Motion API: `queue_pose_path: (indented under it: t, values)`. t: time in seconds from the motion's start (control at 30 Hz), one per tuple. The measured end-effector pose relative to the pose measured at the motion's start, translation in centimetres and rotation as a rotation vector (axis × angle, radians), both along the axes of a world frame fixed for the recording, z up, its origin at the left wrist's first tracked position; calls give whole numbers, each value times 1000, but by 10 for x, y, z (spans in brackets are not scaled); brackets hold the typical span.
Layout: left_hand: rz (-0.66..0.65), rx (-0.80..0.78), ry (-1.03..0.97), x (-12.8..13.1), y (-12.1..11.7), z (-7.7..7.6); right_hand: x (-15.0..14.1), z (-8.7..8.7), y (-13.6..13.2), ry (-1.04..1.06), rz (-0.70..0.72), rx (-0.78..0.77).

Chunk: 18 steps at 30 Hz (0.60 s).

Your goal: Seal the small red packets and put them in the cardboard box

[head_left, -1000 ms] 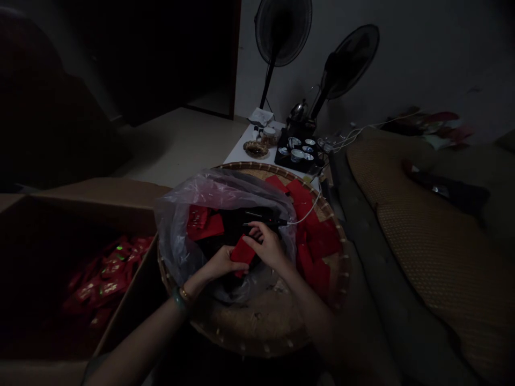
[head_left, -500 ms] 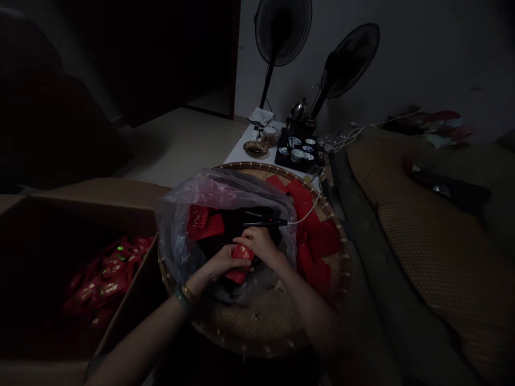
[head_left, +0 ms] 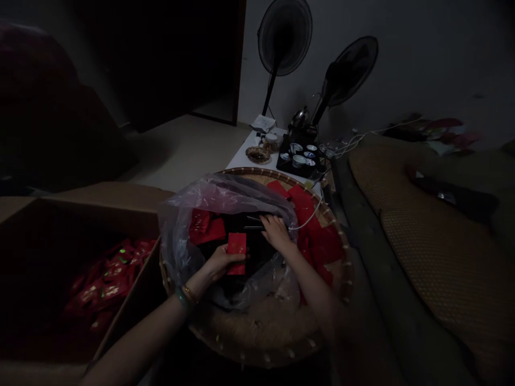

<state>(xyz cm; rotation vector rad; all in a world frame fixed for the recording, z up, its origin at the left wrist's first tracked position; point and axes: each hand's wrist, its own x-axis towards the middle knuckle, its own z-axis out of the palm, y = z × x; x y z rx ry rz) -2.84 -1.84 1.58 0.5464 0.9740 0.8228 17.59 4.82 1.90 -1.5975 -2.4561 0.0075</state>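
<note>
A small upright red envelope (head_left: pixel 237 244) is gripped by my left hand (head_left: pixel 219 261), with the thumb across its front. To the right, my right hand (head_left: pixel 277 232) has its fingers bent around the handle of a pen-shaped corded tool (head_left: pixel 254 228), whose thin metal tip points left. Most of that handle is hidden by the hand. Just above the tip lies another thin metal rod (head_left: pixel 253 218). Both hands are over the dark inside of a clear plastic bag (head_left: pixel 181 228) in a round woven tray (head_left: pixel 257 335). More red packets (head_left: pixel 213 230) lie at the bag's left side.
Flat red envelopes (head_left: pixel 301 199) cover the tray's right side, crossed by a white cord (head_left: pixel 311 217). At left stands a cardboard box (head_left: pixel 104 193) holding shiny red packets (head_left: pixel 116 276). Behind are a tea tray (head_left: pixel 286 167) with cups and two fans (head_left: pixel 285 37); a woven mat (head_left: pixel 422 252) lies right.
My right hand has left the red envelope and moved right onto the corded tool. My left hand has kept the envelope, now turned upright. The view has shifted slightly.
</note>
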Motion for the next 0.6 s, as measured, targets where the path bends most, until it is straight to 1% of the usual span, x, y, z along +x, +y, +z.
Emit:
queue_pose_path:
  t: [0.07,0.13,0.27,0.37,0.47,0.6]
  values:
    - [11,5,7,0,0,1,4,1,7,39,6,-39]
    - [19,7,25,1,1,2,11,5,16,138,33,-105]
    - [30,14,48,6,6,0,27,21,30,345,171,-289]
    - [31,24,48,16,14,-1,30,34,31,352,236,-377]
    - [42,34,26,29,20,-2,26,40,27,272,220,-344]
    - [20,34,-12,39,24,-2,19,40,20,167,170,-274]
